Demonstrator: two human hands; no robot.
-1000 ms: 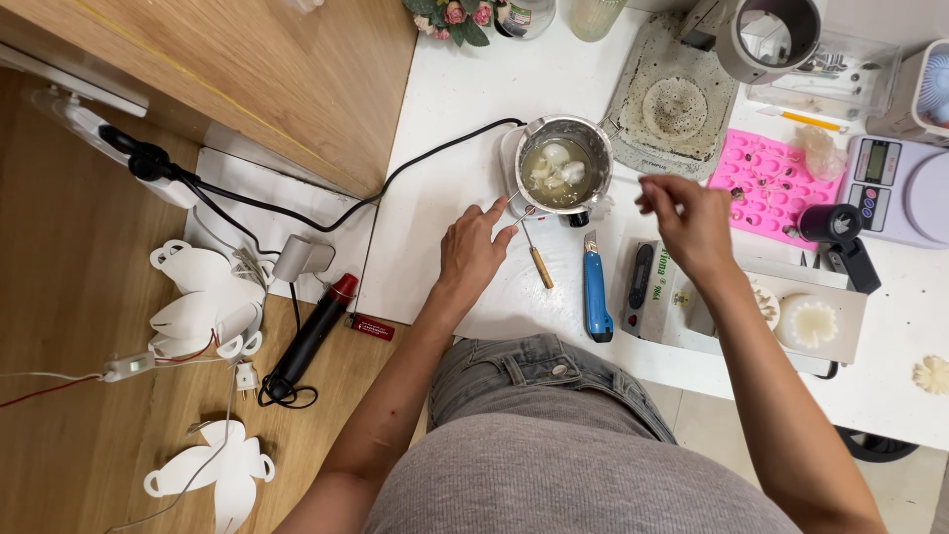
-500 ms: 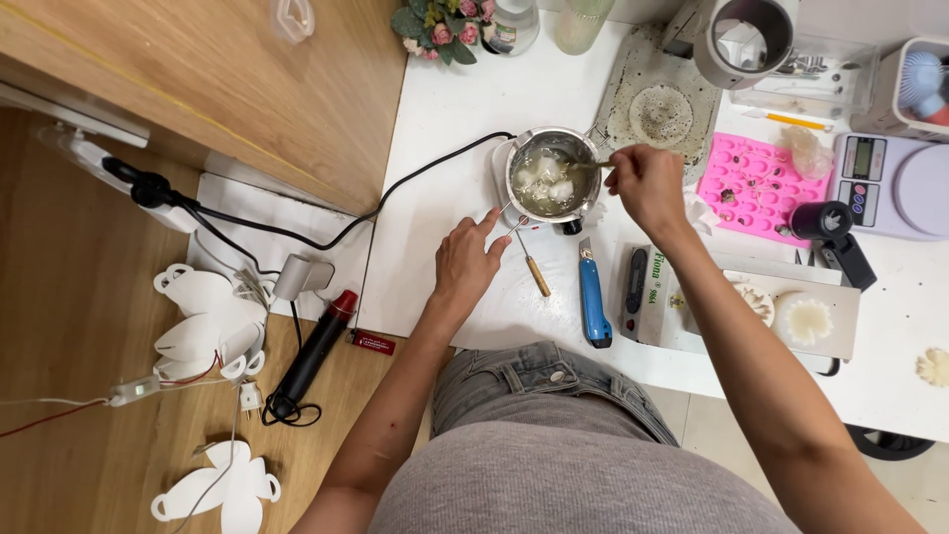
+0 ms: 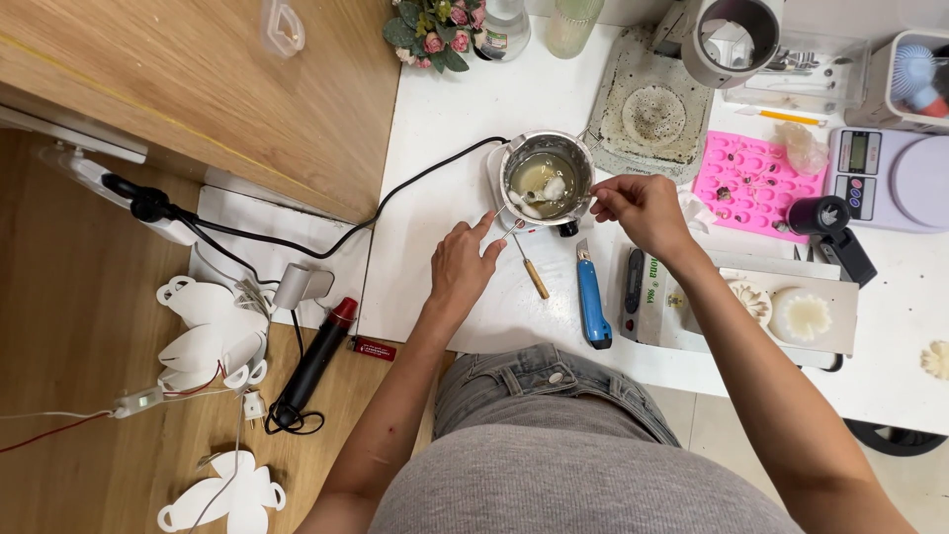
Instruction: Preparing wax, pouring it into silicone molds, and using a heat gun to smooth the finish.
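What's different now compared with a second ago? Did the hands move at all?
The right hand came in from the right of the metal pot to its rim, pinching a thin stirrer whose tip now reaches into the liquid. The white lumps in the pot look smaller and fewer. The left hand stayed flat on the white table beside the pot, holding nothing. The wooden-handled tool and blue utility knife did not move.

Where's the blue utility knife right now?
The blue utility knife lies on the white table, between the wooden-handled tool and the right hand.
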